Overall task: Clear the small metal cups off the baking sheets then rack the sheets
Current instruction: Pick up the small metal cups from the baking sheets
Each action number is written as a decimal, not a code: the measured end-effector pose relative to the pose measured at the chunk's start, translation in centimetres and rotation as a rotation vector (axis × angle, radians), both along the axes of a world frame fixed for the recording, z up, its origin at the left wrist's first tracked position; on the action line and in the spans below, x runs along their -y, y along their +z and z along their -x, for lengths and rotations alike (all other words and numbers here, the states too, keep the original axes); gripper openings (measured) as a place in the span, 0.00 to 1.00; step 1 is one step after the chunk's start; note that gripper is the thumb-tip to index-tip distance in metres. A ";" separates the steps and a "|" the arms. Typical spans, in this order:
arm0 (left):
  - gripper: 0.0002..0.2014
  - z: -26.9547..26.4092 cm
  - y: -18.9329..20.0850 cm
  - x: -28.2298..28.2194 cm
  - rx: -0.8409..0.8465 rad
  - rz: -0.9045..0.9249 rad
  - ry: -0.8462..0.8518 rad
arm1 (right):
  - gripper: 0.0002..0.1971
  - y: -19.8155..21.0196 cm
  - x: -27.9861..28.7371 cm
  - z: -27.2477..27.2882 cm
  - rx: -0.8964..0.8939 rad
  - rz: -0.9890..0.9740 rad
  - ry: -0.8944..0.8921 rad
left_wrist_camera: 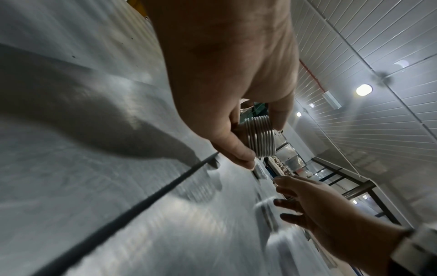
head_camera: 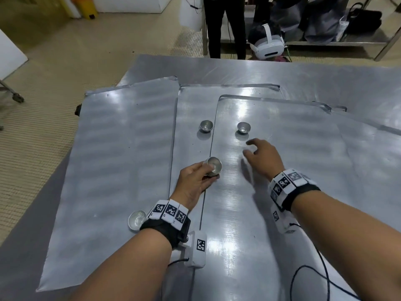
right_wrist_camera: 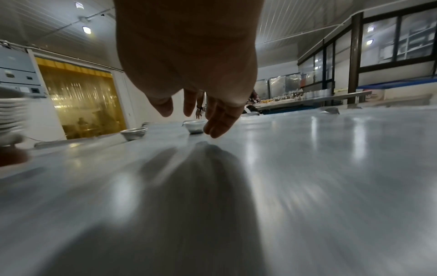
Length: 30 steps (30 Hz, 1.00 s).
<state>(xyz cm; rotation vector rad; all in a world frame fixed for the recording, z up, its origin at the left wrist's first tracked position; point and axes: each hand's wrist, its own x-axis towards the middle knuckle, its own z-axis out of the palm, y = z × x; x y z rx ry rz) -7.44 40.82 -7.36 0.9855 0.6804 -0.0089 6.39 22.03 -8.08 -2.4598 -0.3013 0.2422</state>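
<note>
We take the next target to be the far right cup (head_camera: 243, 127), upright, mouth up, on the topmost baking sheet (head_camera: 303, 161); being round, it offers no long axis to align with. It lies straight ahead of the right hand (head_camera: 261, 156), just beyond the fingertips (right_wrist_camera: 214, 130) and slightly to their left, not touching. The right hand's fingers are spread and relaxed, holding nothing, palm down and low over the sheet. The left hand (head_camera: 195, 181) is farther from this cup and occupied: its fingers are curled round a nested stack of cups (left_wrist_camera: 260, 138), held above the seam between the top sheet and the middle sheet (head_camera: 191, 105). A second loose cup (head_camera: 206, 126) sits on the middle sheet, level with the first and to its left, well apart from both hands. A third cup (head_camera: 136, 219) rests on the left sheet (head_camera: 121, 148) beside the left wrist. We judge the right hand the nearer for the target; a short forward reach should suffice. All three sheets overlap on the tabletop (head_camera: 325, 77), none racked yet.
</note>
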 end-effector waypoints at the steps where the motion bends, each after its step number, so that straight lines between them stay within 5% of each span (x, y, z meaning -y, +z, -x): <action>1: 0.09 -0.2 -0.1 0.0 0.002 0.001 -0.001 | 0.20 0.0 -0.1 -1.2 0.007 0.017 -0.017; 9: 0.07 -1.1 -0.4 -0.4 0.009 0.008 -0.013 | 0.25 -0.4 -2.5 -7.8 -0.054 0.225 0.042; 13: 0.08 -1.3 -0.4 -0.8 0.019 0.009 -0.013 | 0.15 -0.7 -3.0 -8.4 -0.024 0.280 0.055; 18: 0.11 -1.2 -0.4 -0.8 0.031 0.007 -0.017 | 0.14 -1.0 -2.9 -7.0 0.029 0.222 0.016; 22: 0.13 -0.6 0.1 -0.2 0.040 0.026 -0.032 | 0.28 -1.3 -1.8 -4.7 -0.009 0.188 0.008; 26: 0.12 0.5 0.5 0.5 0.025 0.017 -0.039 | 0.18 -1.5 -0.2 -2.4 -0.050 0.207 0.017; 30: 0.10 1.7 1.0 0.7 0.012 0.014 -0.027 | 0.24 0.2 0.8 1.1 -0.072 0.031 -0.018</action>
